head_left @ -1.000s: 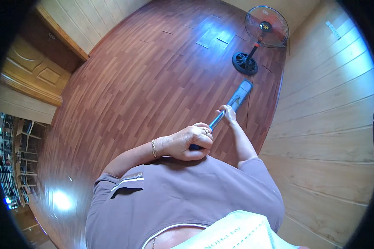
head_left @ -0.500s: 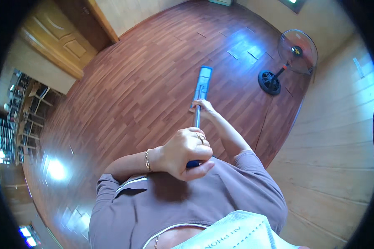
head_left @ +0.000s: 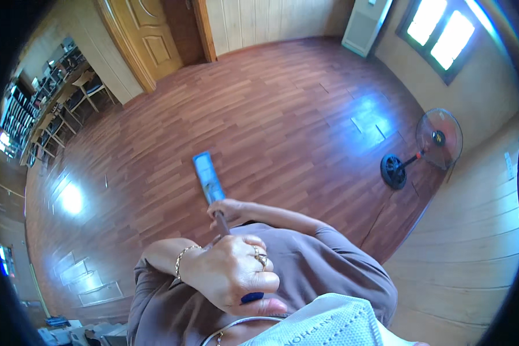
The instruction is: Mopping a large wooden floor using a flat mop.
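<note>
A flat mop with a blue and grey head (head_left: 207,175) lies on the wood-plank floor (head_left: 259,121) ahead of me, left of centre. Its thin handle (head_left: 222,225) slopes up toward my chest. My left hand (head_left: 233,271), with rings and a gold bracelet, is closed round the top of the handle; the dark blue handle end (head_left: 252,297) shows beside the thumb. Lower down, just above the mop head, the fingers of my right hand (head_left: 226,209) wrap round the handle. The joint between handle and head is partly visible.
A standing fan (head_left: 438,138) with a black round base is on the right near the wooden wall. Chairs (head_left: 89,89) line a long table at the far left. A yellow door (head_left: 155,49) and a white cabinet (head_left: 363,26) stand at the back.
The mop head has swung left and come nearer, and both hands have moved left and down in view with the handle. The view has tilted up, showing more window and far wall.
</note>
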`<state>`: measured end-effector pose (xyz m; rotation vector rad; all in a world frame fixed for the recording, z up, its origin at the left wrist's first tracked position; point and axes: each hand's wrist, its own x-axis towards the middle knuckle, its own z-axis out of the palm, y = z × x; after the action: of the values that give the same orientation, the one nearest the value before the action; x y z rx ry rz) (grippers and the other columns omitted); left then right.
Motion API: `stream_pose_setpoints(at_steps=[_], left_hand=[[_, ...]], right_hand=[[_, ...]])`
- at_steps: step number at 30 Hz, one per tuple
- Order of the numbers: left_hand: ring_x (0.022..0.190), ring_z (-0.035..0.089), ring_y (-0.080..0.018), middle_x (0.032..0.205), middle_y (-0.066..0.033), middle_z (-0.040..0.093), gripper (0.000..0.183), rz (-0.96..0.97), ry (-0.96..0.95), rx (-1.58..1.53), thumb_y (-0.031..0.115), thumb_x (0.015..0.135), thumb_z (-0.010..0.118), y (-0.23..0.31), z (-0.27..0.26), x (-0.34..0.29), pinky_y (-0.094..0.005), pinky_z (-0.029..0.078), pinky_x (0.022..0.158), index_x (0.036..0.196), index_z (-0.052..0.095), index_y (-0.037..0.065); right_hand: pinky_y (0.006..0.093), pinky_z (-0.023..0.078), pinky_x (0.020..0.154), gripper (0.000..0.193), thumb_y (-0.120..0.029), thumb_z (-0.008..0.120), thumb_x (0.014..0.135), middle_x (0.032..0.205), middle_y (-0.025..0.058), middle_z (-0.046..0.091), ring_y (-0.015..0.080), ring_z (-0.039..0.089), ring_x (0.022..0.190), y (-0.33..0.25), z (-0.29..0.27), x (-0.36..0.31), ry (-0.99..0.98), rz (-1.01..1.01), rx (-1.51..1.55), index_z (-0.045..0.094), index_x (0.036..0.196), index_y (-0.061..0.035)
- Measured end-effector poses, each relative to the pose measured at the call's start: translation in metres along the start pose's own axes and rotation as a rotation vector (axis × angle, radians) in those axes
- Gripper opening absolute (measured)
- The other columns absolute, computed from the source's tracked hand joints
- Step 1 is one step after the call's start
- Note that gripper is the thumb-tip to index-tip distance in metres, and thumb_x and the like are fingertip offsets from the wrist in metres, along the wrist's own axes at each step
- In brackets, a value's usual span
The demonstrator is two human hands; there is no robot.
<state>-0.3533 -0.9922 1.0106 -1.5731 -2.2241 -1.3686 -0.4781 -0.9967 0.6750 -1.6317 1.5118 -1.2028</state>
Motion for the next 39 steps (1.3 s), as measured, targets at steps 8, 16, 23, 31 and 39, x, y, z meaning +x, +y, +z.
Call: stream_pose_setpoints(at_steps=[8, 16, 23, 31, 39], left_hand=[[0.042, 0.042, -0.021, 0.048, -0.0029, 0.037, 0.047, -0.048, 0.073, 0.076, 0.031, 0.08, 0.075, -0.029, 0.01, 0.004, -0.033, 0.035, 0.049, 0.054, 0.042, 0.011], [0.061, 0.064, -0.0177, 0.068, -0.0029, 0.064, 0.022, 0.022, 0.021, -0.014, 0.026, 0.075, 0.074, -0.02, -0.049, -0.025, -0.0335, 0.052, 0.07, 0.07, 0.062, 0.008], [0.056, 0.06, -0.0209, 0.063, -0.003, 0.059, 0.032, 0.115, 0.094, -0.201, 0.029, 0.071, 0.08, -0.062, -0.075, -0.057, -0.035, 0.051, 0.067, 0.066, 0.058, 0.006], [0.054, 0.05, -0.0301, 0.058, -0.0069, 0.045, 0.034, 0.267, -0.252, -0.566, 0.017, 0.076, 0.072, -0.118, -0.066, -0.031, -0.0403, 0.039, 0.056, 0.06, 0.044, 0.007], [0.051, 0.045, -0.0314, 0.053, -0.0073, 0.039, 0.039, 0.476, -0.606, -0.832, 0.023, 0.08, 0.068, -0.158, -0.049, 0.009, -0.0417, 0.033, 0.052, 0.055, 0.043, 0.007]], right_hand=[[0.0429, 0.048, 0.073, 0.018, -0.025, 0.068, 0.072, 0.086, 0.011, 0.066, 0.0309, 0.064, 0.085, 0.011, -0.003, 0.001, -0.148, 0.066, -0.167, 0.067, 0.083, -0.0108], [0.0481, 0.043, 0.059, 0.027, -0.035, 0.072, 0.062, 0.068, 0.0078, 0.059, 0.0343, 0.06, 0.068, 0.038, -0.031, -0.008, 0.081, -0.127, -0.426, 0.057, 0.068, -0.014], [0.044, 0.043, 0.057, 0.019, -0.029, 0.065, 0.069, 0.066, 0.0088, 0.055, 0.0336, 0.059, 0.069, 0.046, -0.056, -0.066, 0.454, 0.184, -0.499, 0.053, 0.067, -0.0144], [0.0361, 0.047, 0.067, 0.023, -0.015, 0.077, 0.071, 0.08, 0.0088, 0.061, 0.0213, 0.059, 0.074, 0.015, -0.054, -0.143, 0.926, 0.786, -0.266, 0.061, 0.083, -0.0039], [0.0335, 0.044, 0.099, 0.045, -0.01, 0.069, 0.078, 0.118, 0.009, 0.062, 0.0204, 0.056, 0.116, -0.058, -0.03, -0.182, 1.296, 0.693, -0.116, 0.059, 0.122, -0.0104]])
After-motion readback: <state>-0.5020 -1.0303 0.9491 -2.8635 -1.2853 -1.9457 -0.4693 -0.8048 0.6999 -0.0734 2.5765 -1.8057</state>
